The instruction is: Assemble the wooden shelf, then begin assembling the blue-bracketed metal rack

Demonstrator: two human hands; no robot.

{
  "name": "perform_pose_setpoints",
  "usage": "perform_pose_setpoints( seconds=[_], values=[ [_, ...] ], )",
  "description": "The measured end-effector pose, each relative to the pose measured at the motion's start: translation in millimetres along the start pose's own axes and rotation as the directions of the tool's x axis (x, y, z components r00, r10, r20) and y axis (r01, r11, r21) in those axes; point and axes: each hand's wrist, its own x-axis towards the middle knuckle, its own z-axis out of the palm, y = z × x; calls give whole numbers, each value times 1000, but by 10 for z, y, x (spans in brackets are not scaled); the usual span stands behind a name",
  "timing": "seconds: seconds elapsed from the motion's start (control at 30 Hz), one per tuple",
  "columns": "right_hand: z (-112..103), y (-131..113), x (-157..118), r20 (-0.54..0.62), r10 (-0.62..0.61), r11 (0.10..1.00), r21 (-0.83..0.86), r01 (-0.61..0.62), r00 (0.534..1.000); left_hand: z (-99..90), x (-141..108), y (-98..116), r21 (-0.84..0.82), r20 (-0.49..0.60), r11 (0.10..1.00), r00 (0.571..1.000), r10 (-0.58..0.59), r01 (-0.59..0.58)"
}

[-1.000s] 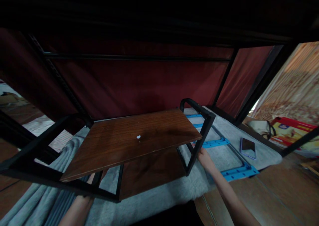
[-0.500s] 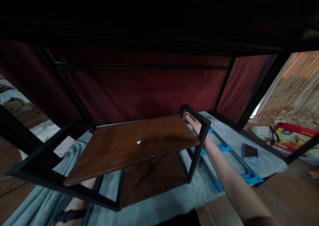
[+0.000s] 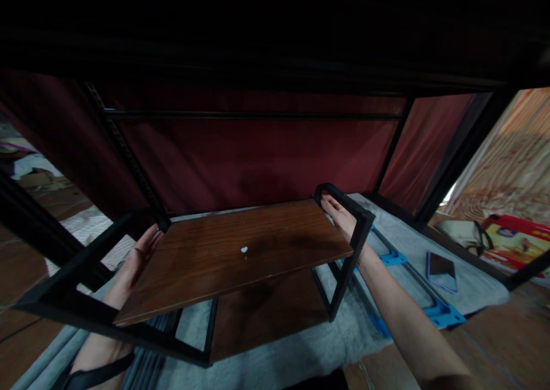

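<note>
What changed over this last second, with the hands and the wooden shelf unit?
The right hand, earlier low by the right side frame, moved up and away to the top board's far right corner. The left hand, earlier mostly hidden below the board, came up by its far left corner. Whether either grips is unclear. The shelf unit, phone and blue brackets stayed put.

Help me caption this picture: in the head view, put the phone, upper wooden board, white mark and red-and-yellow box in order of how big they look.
Largest to smallest:
1. upper wooden board
2. red-and-yellow box, visible part only; the picture's edge cuts it off
3. phone
4. white mark
</note>
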Motion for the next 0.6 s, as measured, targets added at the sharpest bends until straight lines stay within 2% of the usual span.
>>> perform_pose_setpoints(
  seconds=[0.1, 0.27, 0.43, 0.6],
  values=[
    [23, -5, -4, 11, 1, 1000, -7, -1, 1000, -20, 48, -59, 46, -52, 999, 999, 6, -4],
    [33, -30, 9, -5, 14, 998, -62, -15, 1000, -11, 30, -49, 153, -10, 988, 1000, -8, 10],
    [57, -98, 10, -14, -103, 979, -181, 99, 995, -44, 69, -95, 163, -14, 987, 1000, -2, 5],
    [101, -154, 21, -39, -150, 951, -279, 134, 988, -95, 105, -153, 232, 14, 973, 1000, 17, -19]
  ],
)
